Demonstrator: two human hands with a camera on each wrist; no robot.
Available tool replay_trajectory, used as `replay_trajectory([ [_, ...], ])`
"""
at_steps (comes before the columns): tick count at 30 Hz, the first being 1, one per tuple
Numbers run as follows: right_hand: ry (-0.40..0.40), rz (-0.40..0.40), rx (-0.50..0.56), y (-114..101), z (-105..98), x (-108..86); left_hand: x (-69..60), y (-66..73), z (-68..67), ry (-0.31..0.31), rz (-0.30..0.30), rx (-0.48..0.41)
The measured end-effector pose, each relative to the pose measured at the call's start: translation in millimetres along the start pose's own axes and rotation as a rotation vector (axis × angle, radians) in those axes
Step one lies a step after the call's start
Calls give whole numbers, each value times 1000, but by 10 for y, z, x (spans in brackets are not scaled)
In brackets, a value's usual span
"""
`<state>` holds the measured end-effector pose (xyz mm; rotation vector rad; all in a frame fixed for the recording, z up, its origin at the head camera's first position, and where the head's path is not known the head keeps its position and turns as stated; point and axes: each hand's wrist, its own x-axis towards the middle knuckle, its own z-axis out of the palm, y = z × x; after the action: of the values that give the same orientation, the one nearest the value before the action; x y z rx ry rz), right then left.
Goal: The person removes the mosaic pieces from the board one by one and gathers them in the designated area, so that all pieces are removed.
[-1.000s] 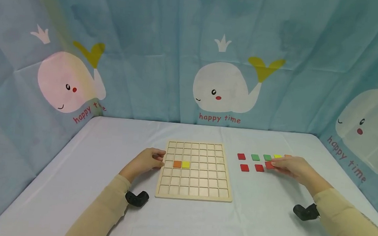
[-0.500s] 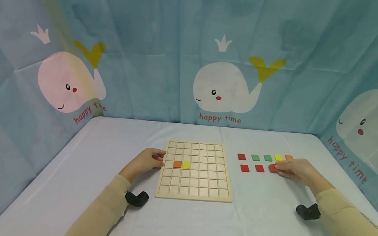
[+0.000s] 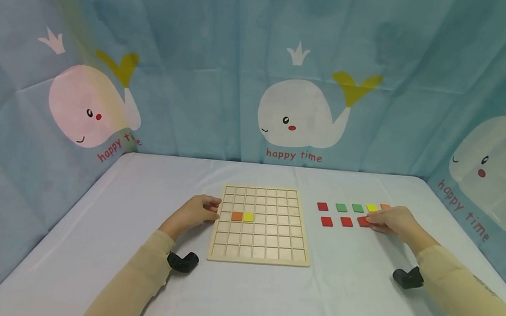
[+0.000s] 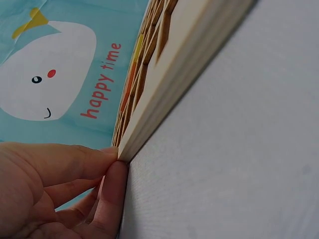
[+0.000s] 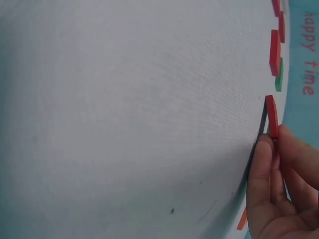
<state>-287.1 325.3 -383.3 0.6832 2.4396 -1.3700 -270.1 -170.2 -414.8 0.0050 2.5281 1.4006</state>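
My right hand (image 3: 396,223) pinches a red square tile (image 5: 272,117) between thumb and fingertips at the near right end of a loose tile group. The tile stays low, with one edge pinched; a dark shadow runs along the table there. My left hand (image 3: 191,215) is at the left edge of the wooden grid board (image 3: 258,260). In the left wrist view, thumb and finger (image 4: 117,184) meet at the board's rim and grip it. An orange tile (image 3: 237,216) and a yellow tile (image 3: 248,217) lie side by side in the board's cells.
Near my right hand lie two red tiles (image 3: 346,221) in the front row. Behind them stand a red tile (image 3: 323,207), two green tiles (image 3: 341,207), a yellow tile (image 3: 371,208) and an orange tile (image 3: 385,206). A whale-print curtain (image 3: 193,112) closes off the table's back.
My right hand has shifted the red tile slightly right and nearer, away from the green tile behind. My left hand keeps its place at the board. The head view has tilted slightly.
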Motion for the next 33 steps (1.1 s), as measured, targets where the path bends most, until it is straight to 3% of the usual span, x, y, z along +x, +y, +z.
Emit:
replay_trajectory([
  [8, 33, 24, -57, 67, 0, 0, -25, -30, 36, -19, 11, -11],
  [14, 20, -41, -89, 27, -14, -22, -21, -28, 30, -8, 3, -20],
  [19, 73, 16, -125, -45, 21, -4, -1, -19, 5, -11, 19, -13],
  [27, 46, -13, -85, -20, 27, 1, 0, -10, 4, -11, 16, 8],
  [33, 75, 44, -80, -67, 12, 6, 0, -11, 4, -14, 18, 2],
])
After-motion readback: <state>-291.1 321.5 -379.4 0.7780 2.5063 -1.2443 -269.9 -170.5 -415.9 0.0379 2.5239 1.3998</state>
